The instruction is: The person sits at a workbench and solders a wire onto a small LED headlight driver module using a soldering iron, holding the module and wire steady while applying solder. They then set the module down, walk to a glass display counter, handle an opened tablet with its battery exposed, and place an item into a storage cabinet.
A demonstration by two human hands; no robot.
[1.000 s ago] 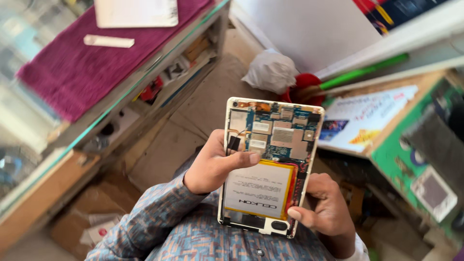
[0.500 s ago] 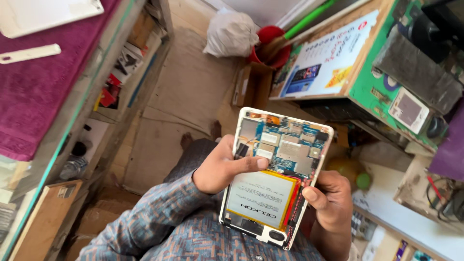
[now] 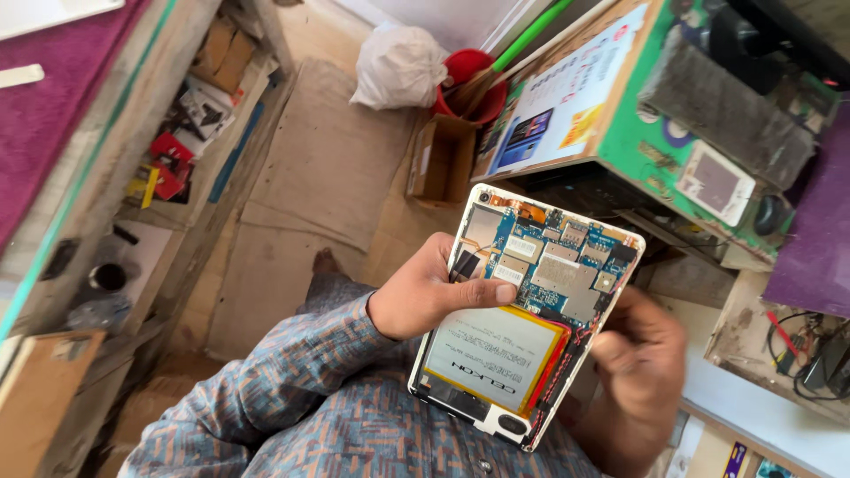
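Opened tablet [image 3: 529,312], back cover off, held near lap, centre-right of scene. Left hand [image 3: 423,294] clamped on left edge, thumb laid across board. Right hand [image 3: 639,354] blurred behind right edge; grip cannot be told. Judged light, stiff, fragile: exposed circuit board and battery best avoided, frame edges preferred.

A white plastic bag [image 3: 400,66] sits on the floor against a red bucket [image 3: 469,84] with a green stick [image 3: 531,35] leaning from it. A small cardboard box [image 3: 440,161] stands just beside. Purple cloth [image 3: 53,115] covers the glass counter [image 3: 80,190] at left.
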